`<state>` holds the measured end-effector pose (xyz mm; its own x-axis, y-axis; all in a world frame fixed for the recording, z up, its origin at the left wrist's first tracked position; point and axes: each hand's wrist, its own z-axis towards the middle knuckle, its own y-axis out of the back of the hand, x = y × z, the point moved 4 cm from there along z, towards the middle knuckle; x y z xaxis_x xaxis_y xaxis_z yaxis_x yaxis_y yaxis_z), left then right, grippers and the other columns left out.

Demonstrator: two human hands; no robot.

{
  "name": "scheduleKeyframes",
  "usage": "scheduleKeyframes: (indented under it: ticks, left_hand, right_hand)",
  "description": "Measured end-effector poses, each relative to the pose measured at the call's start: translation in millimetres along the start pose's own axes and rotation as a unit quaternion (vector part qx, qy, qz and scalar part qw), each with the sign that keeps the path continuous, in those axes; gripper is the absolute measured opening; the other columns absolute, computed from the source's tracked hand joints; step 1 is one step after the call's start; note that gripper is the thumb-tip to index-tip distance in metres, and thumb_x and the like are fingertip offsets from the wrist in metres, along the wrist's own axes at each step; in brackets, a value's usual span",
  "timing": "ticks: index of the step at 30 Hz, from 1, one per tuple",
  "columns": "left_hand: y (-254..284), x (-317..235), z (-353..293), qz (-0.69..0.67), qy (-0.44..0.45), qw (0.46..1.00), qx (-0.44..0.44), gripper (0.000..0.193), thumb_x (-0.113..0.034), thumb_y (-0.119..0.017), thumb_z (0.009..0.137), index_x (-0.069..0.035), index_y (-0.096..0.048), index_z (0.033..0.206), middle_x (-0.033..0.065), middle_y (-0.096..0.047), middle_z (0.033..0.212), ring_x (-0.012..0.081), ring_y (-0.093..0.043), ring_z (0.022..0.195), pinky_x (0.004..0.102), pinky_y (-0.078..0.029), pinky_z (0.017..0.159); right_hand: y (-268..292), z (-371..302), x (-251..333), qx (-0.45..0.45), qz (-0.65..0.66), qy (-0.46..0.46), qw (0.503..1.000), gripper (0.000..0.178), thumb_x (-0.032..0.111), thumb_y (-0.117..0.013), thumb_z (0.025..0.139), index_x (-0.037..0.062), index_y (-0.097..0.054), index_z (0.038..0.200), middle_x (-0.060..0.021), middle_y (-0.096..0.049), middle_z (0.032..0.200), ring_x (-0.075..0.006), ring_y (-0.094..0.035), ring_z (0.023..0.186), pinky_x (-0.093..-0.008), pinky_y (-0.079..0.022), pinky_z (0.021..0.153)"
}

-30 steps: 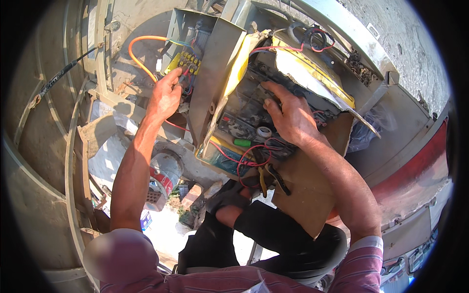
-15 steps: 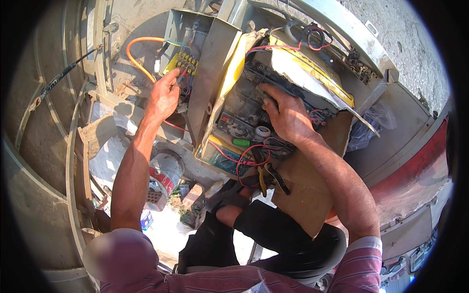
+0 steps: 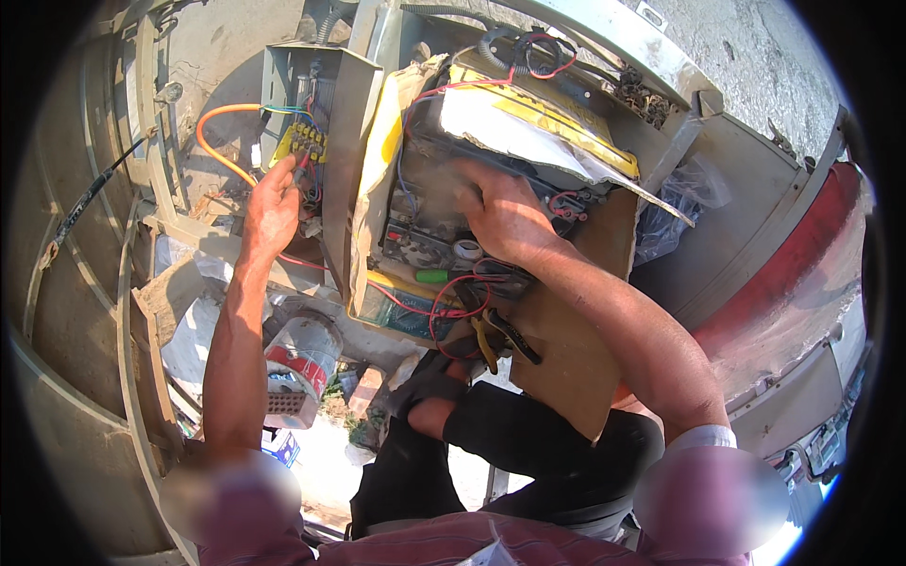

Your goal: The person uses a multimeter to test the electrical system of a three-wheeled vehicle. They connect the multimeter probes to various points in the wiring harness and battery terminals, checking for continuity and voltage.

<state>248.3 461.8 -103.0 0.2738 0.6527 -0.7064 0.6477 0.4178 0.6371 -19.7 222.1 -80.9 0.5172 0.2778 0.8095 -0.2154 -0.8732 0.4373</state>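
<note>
My left hand (image 3: 272, 209) is at an open metal box on the left, its fingertips pinched together beside a yellow terminal block (image 3: 305, 141) with several wires. A thin red wire (image 3: 304, 263) trails from below this hand toward the larger case; what the fingers grip is hidden. My right hand (image 3: 508, 212) reaches into the larger cardboard-lined case, fingers curled over dark, dusty parts. Its fingertips are murky and anything between them cannot be made out. Near it lie a white tape roll (image 3: 467, 249), a green cylinder (image 3: 431, 276) and pliers (image 3: 512, 337) with yellow-and-black handles.
Torn yellow-and-white cardboard (image 3: 528, 118) juts over the case. A brown cardboard sheet (image 3: 576, 368) leans by my knee. An orange cable (image 3: 209, 141) loops to the terminal box. A bucket (image 3: 307, 349) stands below left; a clear plastic bag (image 3: 675, 203) lies on the right.
The whole view has swung, so the scene sits farther left. My right hand has moved slightly farther left and away inside the case. My left hand stays at the terminal block.
</note>
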Motion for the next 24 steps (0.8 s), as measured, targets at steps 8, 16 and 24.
scheduleKeyframes:
  ticks: [8, 16, 24]
  left_hand:
    - [3, -23, -2, 0.029, 0.019, 0.999, 0.016, 0.050, 0.003, -0.051, 0.096, 0.006, -0.054, 0.145, 0.0031, -0.059, 0.092, 0.0116, -0.055, 0.083, 0.0273, -0.048, 0.075]
    - [2, -8, 3, -0.007, 0.014, 0.999, 0.052, 0.053, 0.005, -0.047, 0.099, 0.007, -0.045, 0.152, 0.0186, -0.066, 0.134, 0.0166, -0.063, 0.116, 0.0250, -0.048, 0.096]
    - [3, -3, 5, -0.003, 0.032, 0.997, 0.065, 0.056, 0.005, -0.046, 0.098, 0.006, -0.044, 0.153, 0.0256, -0.061, 0.143, 0.0268, -0.058, 0.134, 0.0326, -0.043, 0.111]
  right_hand:
    - [-11, -25, 11, 0.022, 0.046, -0.085, 0.995, 0.039, 0.032, -0.049, 0.104, -0.0029, -0.063, 0.117, -0.0296, -0.069, 0.101, -0.0483, -0.066, 0.101, -0.0530, -0.052, 0.093]
    - [-17, -97, -17, -0.088, 0.391, -0.319, 0.859, 0.031, 0.032, -0.046, 0.111, 0.0024, -0.054, 0.115, -0.0088, -0.073, 0.100, -0.0158, -0.067, 0.080, -0.0320, -0.054, 0.072]
    - [-18, -113, -66, -0.158, 0.397, -0.378, 0.821, 0.028, 0.029, -0.045, 0.112, 0.0043, -0.053, 0.121, -0.0098, -0.076, 0.114, -0.0158, -0.069, 0.089, -0.0300, -0.051, 0.071]
